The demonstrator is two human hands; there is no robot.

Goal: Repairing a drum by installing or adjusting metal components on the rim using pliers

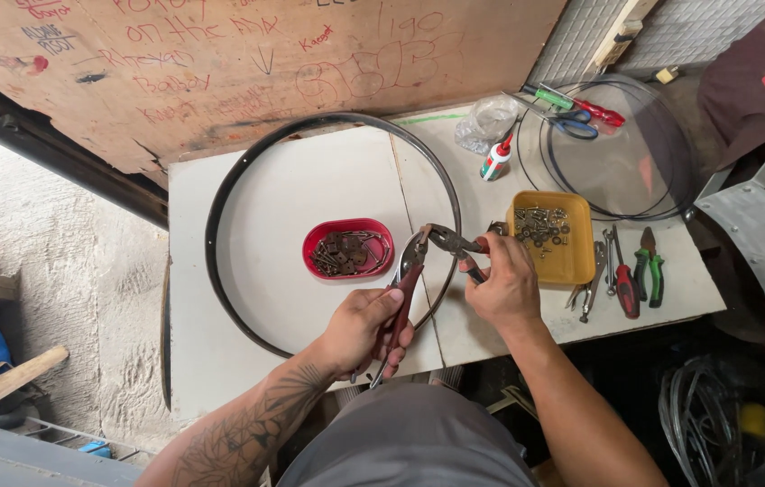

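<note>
Red-handled pliers (407, 287) in left hand (360, 329), jaws toward right hand (502, 287).

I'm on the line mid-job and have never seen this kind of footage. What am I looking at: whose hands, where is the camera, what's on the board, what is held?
There is no machine: a person works with bare hands, filmed by one camera on their head looking down. The left hand grips red-handled pliers; the right hand holds a second pair of pliers. Both tools meet at a large black hoop lying on a white board. Inside the hoop sits a red tray of small metal parts. To the right are a yellow tray of screws, loose hand tools, a small glue bottle and scissors.
</note>
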